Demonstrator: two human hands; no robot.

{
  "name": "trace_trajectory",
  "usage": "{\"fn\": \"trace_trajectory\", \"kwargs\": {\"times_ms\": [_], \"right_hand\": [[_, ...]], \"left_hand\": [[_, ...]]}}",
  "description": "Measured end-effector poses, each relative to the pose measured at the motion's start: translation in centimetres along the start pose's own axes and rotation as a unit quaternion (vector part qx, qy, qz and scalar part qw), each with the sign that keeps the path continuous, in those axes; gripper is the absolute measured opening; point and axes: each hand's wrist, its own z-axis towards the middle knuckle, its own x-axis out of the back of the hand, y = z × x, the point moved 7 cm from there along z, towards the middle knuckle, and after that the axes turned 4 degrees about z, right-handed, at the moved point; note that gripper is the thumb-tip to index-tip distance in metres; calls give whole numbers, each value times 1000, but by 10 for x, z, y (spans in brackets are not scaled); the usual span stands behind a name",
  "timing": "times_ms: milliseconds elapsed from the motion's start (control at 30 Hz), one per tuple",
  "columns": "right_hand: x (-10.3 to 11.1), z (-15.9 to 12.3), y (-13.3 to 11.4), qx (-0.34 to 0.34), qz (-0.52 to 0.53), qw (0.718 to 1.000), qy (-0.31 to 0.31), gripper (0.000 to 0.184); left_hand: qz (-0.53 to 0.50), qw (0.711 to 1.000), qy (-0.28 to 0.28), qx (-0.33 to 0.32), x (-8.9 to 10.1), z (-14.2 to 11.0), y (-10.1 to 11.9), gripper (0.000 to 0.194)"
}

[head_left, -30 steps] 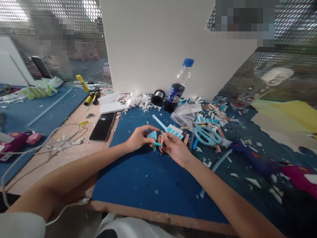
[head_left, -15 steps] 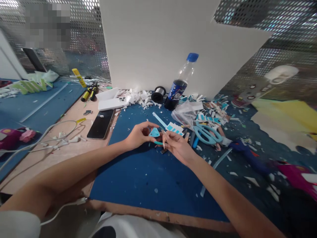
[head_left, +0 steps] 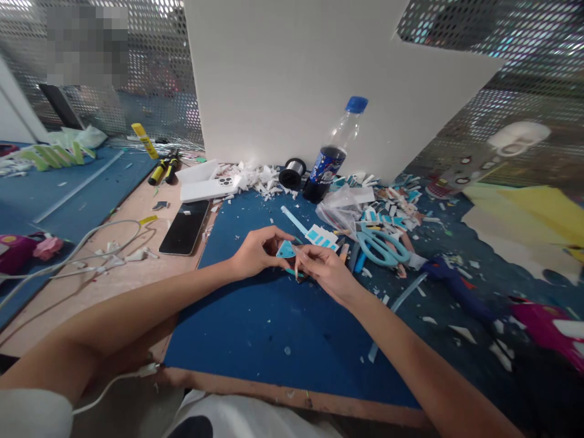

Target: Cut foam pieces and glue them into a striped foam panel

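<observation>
A small light-blue triangular piece (head_left: 286, 249) with dark dots is between my hands, above the blue mat. My left hand (head_left: 258, 251) is closed on it from the left, thumb below and fingers behind. From the right, the pinched fingers of my right hand (head_left: 326, 267) meet its edge; whether they hold a further small part is hidden. A thin teal curved strip (head_left: 294, 272) shows under the fingers. Just beyond the hands lie a white card with blue stripes (head_left: 322, 236) and a pale-blue glue stick (head_left: 292, 218).
Light-blue scissors (head_left: 383, 245), a plastic bag (head_left: 340, 210) and foam scraps lie to the right. Behind stand a cola bottle (head_left: 325, 164) and a wire spool (head_left: 292, 174). A phone (head_left: 186, 228) and a white cable (head_left: 91, 234) are on the left. Magenta glue gun (head_left: 547, 325) at far right.
The triangular piece has tilted and shifted slightly between my hands. My right fingers have moved in closer to its edge, while my left hand has stayed nearly in place.
</observation>
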Motion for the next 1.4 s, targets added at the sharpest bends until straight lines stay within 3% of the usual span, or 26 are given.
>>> {"fn": "trace_trajectory", "kwargs": {"times_ms": [700,1000,1400], "right_hand": [[9,2,-2,82,-125,987,55,29],[8,3,-3,90,-129,985,76,34],[10,4,-4,72,-91,991,73,29]], "left_hand": [[29,999,2,14,-3,-5,-2,43],[44,999,0,1,-4,-7,2,39],[52,998,30,-5,1,-2,1,50]]}}
